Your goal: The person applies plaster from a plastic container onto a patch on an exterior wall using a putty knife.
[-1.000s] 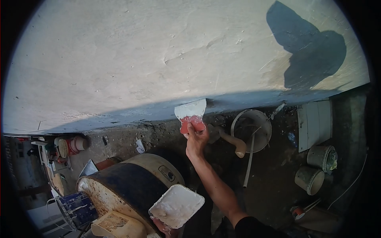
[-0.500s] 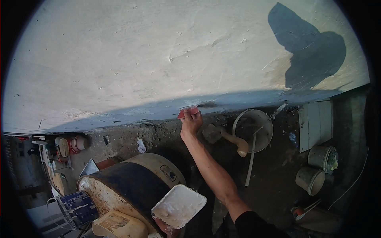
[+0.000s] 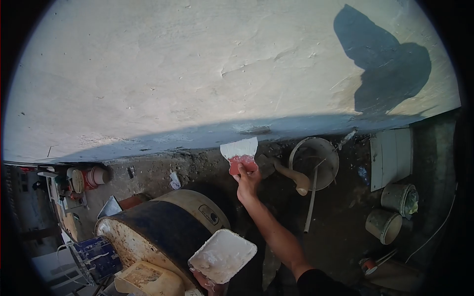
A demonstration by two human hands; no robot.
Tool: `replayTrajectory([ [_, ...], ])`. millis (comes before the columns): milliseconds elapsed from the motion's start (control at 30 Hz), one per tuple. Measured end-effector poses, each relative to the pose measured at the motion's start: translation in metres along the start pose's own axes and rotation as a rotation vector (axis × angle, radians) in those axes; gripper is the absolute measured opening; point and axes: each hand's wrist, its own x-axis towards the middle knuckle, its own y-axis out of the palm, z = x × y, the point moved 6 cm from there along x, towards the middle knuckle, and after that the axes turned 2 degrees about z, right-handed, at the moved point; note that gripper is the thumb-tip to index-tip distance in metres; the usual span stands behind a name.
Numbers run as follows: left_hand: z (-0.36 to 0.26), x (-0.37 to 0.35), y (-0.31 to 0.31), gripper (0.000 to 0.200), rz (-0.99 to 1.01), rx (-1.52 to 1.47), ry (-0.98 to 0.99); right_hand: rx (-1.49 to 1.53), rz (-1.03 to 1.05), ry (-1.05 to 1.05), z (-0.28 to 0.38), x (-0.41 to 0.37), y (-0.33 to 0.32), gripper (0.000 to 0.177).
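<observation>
Scraper (image 3: pixel 240 154) is in the right hand (image 3: pixel 248 185), pinched at its red grip, with the blade (image 3: pixel 240 146) near the shaded base of the wall (image 3: pixel 173 74); contact cannot be confirmed. The left hand (image 3: pixel 206 282) holds a tray (image 3: pixel 250 248) of white paste (image 3: pixel 216 260). Excess tilt could spill paste; a loose pinch could twist the blade.

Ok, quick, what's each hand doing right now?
Left hand: holding the white tray, partly hidden by it.
Right hand: closed on the red-handled scraper.
</observation>
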Motion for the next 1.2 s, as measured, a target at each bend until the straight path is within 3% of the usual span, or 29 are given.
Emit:
replayTrajectory([
  [100,0.001,0.000,0.001,0.074,0.011,-0.027,-0.011,0.013,-0.260,-0.035,-0.015,0.049,-0.061,0.028],
  [200,0.001,0.003,0.004,0.073,0.024,-0.048,-0.022,-0.050,-0.348,-0.137,-0.017,0.103,-0.084,0.022],
  [533,0.006,0.002,0.005,0.072,0.107,-0.222,-0.088,0.066,-0.022,-0.184,0.058,0.019,0.056,0.016],
  [700,-0.003,0.006,0.037,0.071,0.200,-0.563,-0.178,0.074,0.077,-0.094,0.087,-0.031,0.068,0.020],
  [800,-0.013,0.012,0.053,0.072,0.255,-0.461,-0.151,-0.044,0.148,-0.062,0.112,-0.059,0.050,0.022],
  [867,-0.006,0.018,0.047,0.066,0.143,-0.285,-0.100,-0.160,0.199,-0.059,0.141,-0.081,0.033,0.026],
  [933,0.027,0.026,0.031,0.065,0.019,-0.346,-0.175,-0.356,0.324,-0.167,0.179,-0.105,0.019,0.024],
  [1000,0.048,0.033,0.032,0.064,0.025,-0.447,-0.204,-0.569,0.418,-0.243,0.216,-0.127,0.011,0.021],
  [1200,0.046,0.036,0.078,0.057,0.040,-0.423,-0.166,-1.005,0.453,-0.120,0.268,-0.169,0.014,0.014],
])
